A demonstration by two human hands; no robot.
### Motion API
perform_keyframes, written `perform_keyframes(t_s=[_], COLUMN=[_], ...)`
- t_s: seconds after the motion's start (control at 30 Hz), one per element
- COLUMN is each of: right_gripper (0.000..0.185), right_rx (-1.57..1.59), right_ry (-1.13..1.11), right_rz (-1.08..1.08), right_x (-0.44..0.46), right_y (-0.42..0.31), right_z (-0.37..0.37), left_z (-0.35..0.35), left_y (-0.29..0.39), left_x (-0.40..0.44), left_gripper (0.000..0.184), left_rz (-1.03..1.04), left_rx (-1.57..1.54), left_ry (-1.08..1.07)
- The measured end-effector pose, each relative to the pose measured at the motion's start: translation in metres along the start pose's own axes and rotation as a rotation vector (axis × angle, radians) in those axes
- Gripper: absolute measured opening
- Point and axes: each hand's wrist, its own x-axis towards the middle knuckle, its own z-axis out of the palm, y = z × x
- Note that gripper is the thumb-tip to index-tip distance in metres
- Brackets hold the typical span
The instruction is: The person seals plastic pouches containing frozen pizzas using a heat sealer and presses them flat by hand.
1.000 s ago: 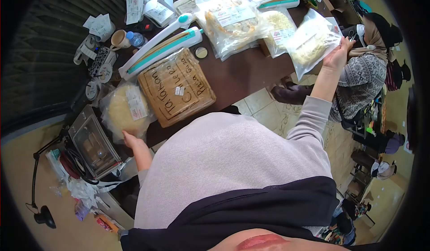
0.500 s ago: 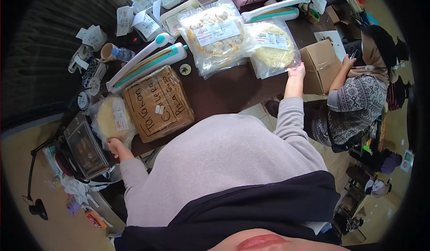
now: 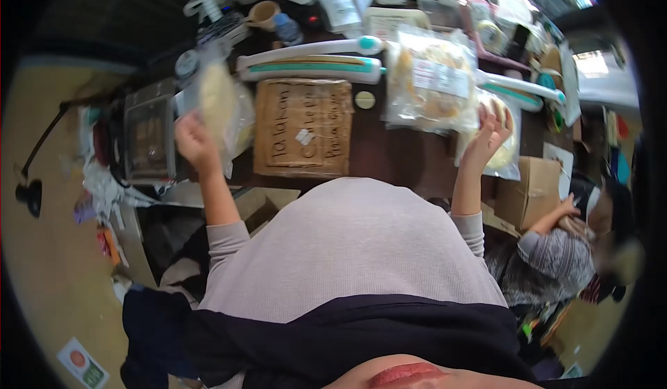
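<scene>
My left hand is closed on the edge of a bagged round flat bread, which is raised, tilted and blurred by motion. Behind it another clear bag lies on the table. My right hand has its fingers apart over a bagged cheese-topped round; the palm faces up and nothing shows in it. Left of that hand lies a larger bagged pizza with a white label. Between my hands sits a taped brown cardboard pack with handwriting.
Two white-and-teal sealers lie across the table. A mug, a bottle and papers stand behind. At left is a clear-fronted box. A co-worker sits by an open carton at right.
My left hand has lifted the bagged flat bread off the table. My right hand has let go of the cheese-topped bag, laid beside the pizza. The view has turned.
</scene>
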Motion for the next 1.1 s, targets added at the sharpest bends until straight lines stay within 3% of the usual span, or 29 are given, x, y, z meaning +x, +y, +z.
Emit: perform_keyframes(t_s=[0.07,0.1,0.17,0.2,0.33,0.4,0.47,0.57,0.6,0.7,0.8,0.93,1.1], right_gripper=[0.037,0.036,0.039,0.041,0.038,0.033,0.026,0.026,0.029,0.031,0.033,0.035,0.035], right_rx=[0.198,0.211,0.008,0.069,0.533,0.321,0.153,-0.009,-0.076,-0.391,-0.735,-0.775,-0.745], right_ry=[-0.415,-0.611,-0.970,-1.010,-0.843,-0.706,-0.543,-0.425,-0.409,-0.354,-0.396,-0.335,-0.377], right_rz=[0.193,0.312,0.262,0.397,1.001,0.952,0.849,0.511,0.517,0.327,0.361,0.381,0.391], right_x=[-0.024,-0.030,-0.046,-0.057,-0.091,-0.104,-0.115,-0.122,-0.116,-0.107,-0.098,-0.096,-0.089], right_y=[-0.005,-0.004,0.010,0.014,0.073,0.107,0.114,0.162,0.168,0.181,0.178,0.191,0.204], right_z=[0.047,0.072,0.113,0.131,0.161,0.157,0.168,0.175,0.176,0.187,0.200,0.206,0.193], left_z=[-0.018,-0.024,-0.025,-0.021,0.035,0.078,0.118,0.153,0.160,0.177,0.197,0.216,0.212], left_y=[0.034,0.048,0.054,0.052,0.021,-0.007,-0.030,-0.045,-0.047,-0.065,-0.080,-0.092,-0.089], left_x=[0.019,0.025,0.029,0.028,0.003,-0.027,-0.053,-0.059,-0.056,-0.050,-0.055,-0.058,-0.055], left_gripper=[0.021,0.021,0.023,0.024,0.030,0.033,0.036,0.036,0.032,0.028,0.027,0.029,0.030], left_rz=[0.109,0.060,0.034,-0.035,-0.407,-0.684,-0.634,-0.504,-0.512,0.020,-0.069,-0.239,-0.197], left_rx=[0.012,-0.094,-0.230,-0.312,-0.615,-0.645,-0.602,-0.486,-0.411,0.002,-0.036,-0.136,-0.217], left_ry=[-0.215,-0.293,-0.338,-0.353,-0.465,-0.547,-0.564,-0.610,-0.684,-0.612,-0.613,-0.690,-0.714])
